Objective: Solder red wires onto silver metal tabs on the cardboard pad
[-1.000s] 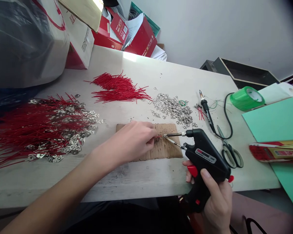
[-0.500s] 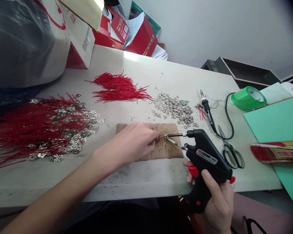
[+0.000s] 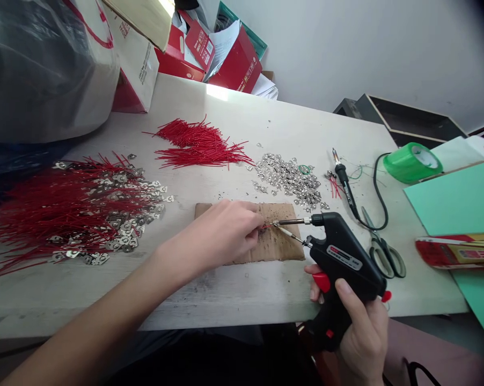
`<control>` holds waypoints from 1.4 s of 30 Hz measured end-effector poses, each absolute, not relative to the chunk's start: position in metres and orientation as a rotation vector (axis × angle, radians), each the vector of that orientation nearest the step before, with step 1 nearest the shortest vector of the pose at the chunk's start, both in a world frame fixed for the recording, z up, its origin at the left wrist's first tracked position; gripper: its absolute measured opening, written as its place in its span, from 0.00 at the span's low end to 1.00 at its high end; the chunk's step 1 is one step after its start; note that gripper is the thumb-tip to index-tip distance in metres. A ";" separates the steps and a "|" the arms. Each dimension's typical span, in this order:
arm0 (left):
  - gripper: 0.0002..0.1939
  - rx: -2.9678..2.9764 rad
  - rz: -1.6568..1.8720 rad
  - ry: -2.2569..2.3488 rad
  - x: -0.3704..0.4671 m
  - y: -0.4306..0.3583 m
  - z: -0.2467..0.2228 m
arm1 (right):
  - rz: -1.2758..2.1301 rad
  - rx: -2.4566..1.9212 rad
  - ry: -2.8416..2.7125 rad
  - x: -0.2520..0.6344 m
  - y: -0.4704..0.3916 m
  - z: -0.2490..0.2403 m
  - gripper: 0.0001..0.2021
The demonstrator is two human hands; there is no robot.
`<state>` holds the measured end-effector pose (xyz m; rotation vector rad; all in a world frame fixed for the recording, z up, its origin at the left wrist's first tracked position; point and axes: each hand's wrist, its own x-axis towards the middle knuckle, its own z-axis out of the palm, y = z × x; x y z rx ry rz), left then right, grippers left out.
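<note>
Centre: we see left hand [image 3: 236, 229] pinching red wire [image 3: 266, 227], long axis running rightward to tip of soldering gun [image 3: 345, 256]; right hand [image 3: 365, 329], lower right, grips its handle.

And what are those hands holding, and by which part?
The right hand holds the black soldering gun by its handle. The left hand pinches a red wire, but exactly where along it is hidden.

Recorded on the worktop [image 3: 314, 134]: cardboard [image 3: 284, 251] at front centre, soldering gun [image 3: 342, 257] extending over it from the right. Found left: heaped wires and tabs [image 3: 129, 214]; behind: loose wires [image 3: 202, 145], with loose tabs [image 3: 286, 177] to their right. Noted farther right: soldering iron [image 3: 344, 187], scissors [image 3: 379, 240] nearer the front, tape roll [image 3: 405, 163] beyond.
</note>
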<state>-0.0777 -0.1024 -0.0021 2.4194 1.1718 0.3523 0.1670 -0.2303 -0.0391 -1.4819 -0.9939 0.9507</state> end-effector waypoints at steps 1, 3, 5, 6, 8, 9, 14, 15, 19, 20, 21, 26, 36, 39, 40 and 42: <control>0.11 2.419 0.363 1.169 -0.078 -0.102 -0.002 | 0.960 -1.486 -0.962 0.166 -0.231 -0.038 0.15; 0.11 2.417 0.375 1.158 -0.079 -0.102 -0.002 | 0.967 -1.509 -0.890 0.164 -0.231 -0.036 0.14; 0.11 2.410 0.371 1.157 -0.079 -0.101 -0.001 | 0.974 -1.533 -0.847 0.161 -0.232 -0.033 0.15; 0.11 2.406 0.364 1.162 -0.079 -0.101 -0.001 | 0.987 -1.541 -0.842 0.161 -0.232 -0.033 0.15; 0.11 2.404 0.355 1.177 -0.078 -0.101 -0.001 | 0.994 -1.537 -0.858 0.161 -0.231 -0.034 0.16; 0.11 2.403 0.352 1.182 -0.078 -0.101 -0.001 | 0.989 -1.527 -0.874 0.162 -0.231 -0.035 0.16; 0.11 2.387 0.359 1.164 -0.078 -0.101 -0.001 | 0.986 -1.505 -0.914 0.169 -0.233 -0.043 0.16; 0.11 2.385 0.365 1.163 -0.078 -0.101 -0.001 | 0.984 -1.505 -0.915 0.169 -0.233 -0.043 0.15; 0.11 2.380 0.387 1.182 -0.078 -0.101 -0.002 | 0.975 -1.523 -0.897 0.165 -0.232 -0.038 0.15; 0.11 2.380 0.394 1.183 -0.078 -0.101 -0.002 | 0.984 -1.538 -0.884 0.164 -0.232 -0.036 0.15; 0.11 2.380 0.399 1.181 -0.078 -0.101 -0.002 | 0.988 -1.547 -0.876 0.163 -0.232 -0.035 0.15; 0.11 2.384 0.421 1.178 -0.078 -0.101 -0.006 | 0.957 -1.497 -0.955 0.166 -0.231 -0.038 0.15; 0.11 2.360 0.399 1.189 -0.077 -0.101 -0.006 | 0.949 -1.539 -0.955 0.165 -0.232 -0.037 0.15; 0.11 2.362 0.396 1.186 -0.077 -0.101 -0.006 | 0.955 -1.541 -0.947 0.166 -0.232 -0.038 0.15; 0.11 2.369 0.395 1.184 -0.077 -0.101 -0.006 | 0.958 -1.540 -0.943 0.166 -0.232 -0.038 0.15; 0.11 2.380 0.395 1.184 -0.078 -0.101 -0.007 | 0.960 -1.538 -0.947 0.165 -0.232 -0.038 0.15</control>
